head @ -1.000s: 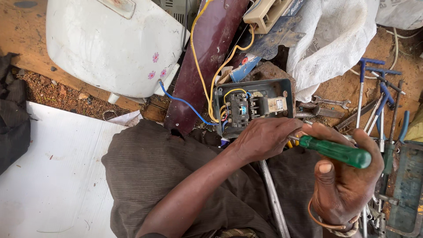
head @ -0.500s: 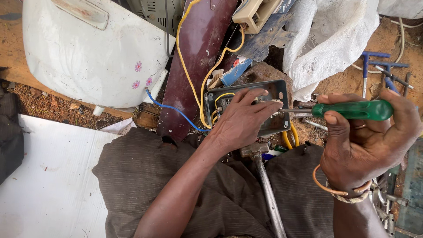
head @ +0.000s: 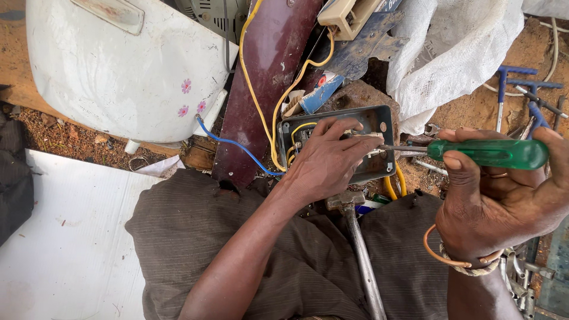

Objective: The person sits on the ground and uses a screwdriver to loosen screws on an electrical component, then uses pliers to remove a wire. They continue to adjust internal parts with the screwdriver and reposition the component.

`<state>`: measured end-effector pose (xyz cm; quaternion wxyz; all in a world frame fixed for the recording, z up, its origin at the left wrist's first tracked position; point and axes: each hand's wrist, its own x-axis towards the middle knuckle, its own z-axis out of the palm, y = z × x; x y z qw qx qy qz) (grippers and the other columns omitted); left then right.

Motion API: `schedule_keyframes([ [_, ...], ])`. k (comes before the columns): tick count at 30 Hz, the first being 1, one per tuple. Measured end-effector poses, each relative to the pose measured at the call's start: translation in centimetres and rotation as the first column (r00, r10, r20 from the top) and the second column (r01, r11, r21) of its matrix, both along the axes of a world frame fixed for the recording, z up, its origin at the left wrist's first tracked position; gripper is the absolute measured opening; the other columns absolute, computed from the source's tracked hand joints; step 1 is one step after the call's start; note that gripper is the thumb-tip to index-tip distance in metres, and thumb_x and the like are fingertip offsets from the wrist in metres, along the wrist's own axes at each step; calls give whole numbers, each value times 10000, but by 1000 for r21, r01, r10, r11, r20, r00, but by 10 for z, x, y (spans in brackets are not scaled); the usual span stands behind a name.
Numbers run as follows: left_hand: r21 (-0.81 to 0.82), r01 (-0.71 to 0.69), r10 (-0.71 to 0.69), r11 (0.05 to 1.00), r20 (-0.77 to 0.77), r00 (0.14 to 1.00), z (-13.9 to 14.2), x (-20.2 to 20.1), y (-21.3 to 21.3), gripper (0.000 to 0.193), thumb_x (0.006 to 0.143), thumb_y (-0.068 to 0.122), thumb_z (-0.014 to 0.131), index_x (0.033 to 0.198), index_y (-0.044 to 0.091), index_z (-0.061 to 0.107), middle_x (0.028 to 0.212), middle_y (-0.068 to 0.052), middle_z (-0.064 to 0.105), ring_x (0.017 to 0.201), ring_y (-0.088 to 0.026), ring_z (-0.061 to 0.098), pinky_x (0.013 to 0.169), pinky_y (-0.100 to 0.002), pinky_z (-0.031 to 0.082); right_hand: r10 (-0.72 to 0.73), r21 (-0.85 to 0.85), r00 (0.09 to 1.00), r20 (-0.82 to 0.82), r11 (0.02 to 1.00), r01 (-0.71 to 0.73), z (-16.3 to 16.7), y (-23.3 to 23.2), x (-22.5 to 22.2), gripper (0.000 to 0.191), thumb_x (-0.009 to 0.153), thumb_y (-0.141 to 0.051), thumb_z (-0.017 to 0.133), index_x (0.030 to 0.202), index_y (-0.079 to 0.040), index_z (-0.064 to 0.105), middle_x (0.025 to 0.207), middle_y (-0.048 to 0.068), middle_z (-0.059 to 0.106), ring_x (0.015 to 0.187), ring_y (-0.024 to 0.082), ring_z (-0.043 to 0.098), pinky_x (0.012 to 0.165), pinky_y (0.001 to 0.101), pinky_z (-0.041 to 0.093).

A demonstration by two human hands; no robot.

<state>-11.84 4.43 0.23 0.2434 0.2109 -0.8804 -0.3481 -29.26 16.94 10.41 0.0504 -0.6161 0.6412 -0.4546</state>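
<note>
I see the left hand (head: 326, 163) lying palm-down over the grey metal box (head: 379, 121); its fingers (head: 341, 127) are spread and slightly curled, tips pressing on the parts inside, nothing clasped in them. The right hand (head: 504, 195) has its fingers (head: 459, 163) wrapped tight round the green handle of a screwdriver (head: 489, 153); thumb along the top; the shaft lies level and points left into the box, its tip meeting the left fingertips near the box's right wall. The box sits on the person's lap, at the far edge of the brown striped cloth (head: 195, 237), just beside a dark red panel (head: 269, 83). Yellow wires (head: 255, 89) and a blue wire (head: 237, 144) run into its left side.

Hard to make out: the left hand hides most of the box's inside, so I cannot tell what the tip bears on; a metal rod (head: 361, 261) passes under the box, its top end hidden; the right forearm is cut off at the lower edge; the blue tools (head: 510, 77) at the upper right are partly covered by the white sack (head: 456, 53).
</note>
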Motion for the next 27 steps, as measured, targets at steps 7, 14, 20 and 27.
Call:
schedule_keyframes([
  [7, -45, -8, 9, 999, 34, 999, -2, -2, 1, 518, 901, 124, 729, 1406, 148, 614, 1239, 28, 720, 1333, -229, 505, 1172, -429, 365, 8, -2, 998, -61, 1000, -8, 4, -6, 0, 579, 1180, 48, 678, 1551, -86, 255, 1168, 290, 655, 1097, 330, 751, 881, 323, 618],
  [14, -141, -154, 171, 978, 115, 979, 3, -6, 5, 660, 844, 343, 785, 1394, 38, 586, 1419, -159, 573, 1370, -360, 451, 1159, -516, 344, -46, 43, 999, 19, 998, 45, 20, -26, -16, 250, 1195, -141, 555, 1237, -85, 314, 917, 176, 511, 816, 245, 565, 670, 312, 479],
  [20, -38, -243, 246, 969, 93, 965, -11, -10, -5, 586, 804, 363, 819, 1271, 51, 650, 1303, -124, 653, 1326, -342, 512, 1134, -569, 355, 83, -211, 781, 619, 975, 63, -18, -55, -13, 347, 1214, -300, 423, 938, -97, 367, 696, 64, 379, 562, 164, 377, 504, 314, 340],
  [27, 38, -230, 230, 972, 15, 973, -31, -16, -24, 517, 767, 256, 844, 1219, 59, 688, 1209, -93, 709, 1252, -295, 591, 1136, -536, 386, -2, -211, 771, 637, 961, 178, -50, -56, -15, 344, 1108, -332, 438, 832, -145, 351, 605, -8, 307, 466, 93, 301, 419, 263, 252],
])
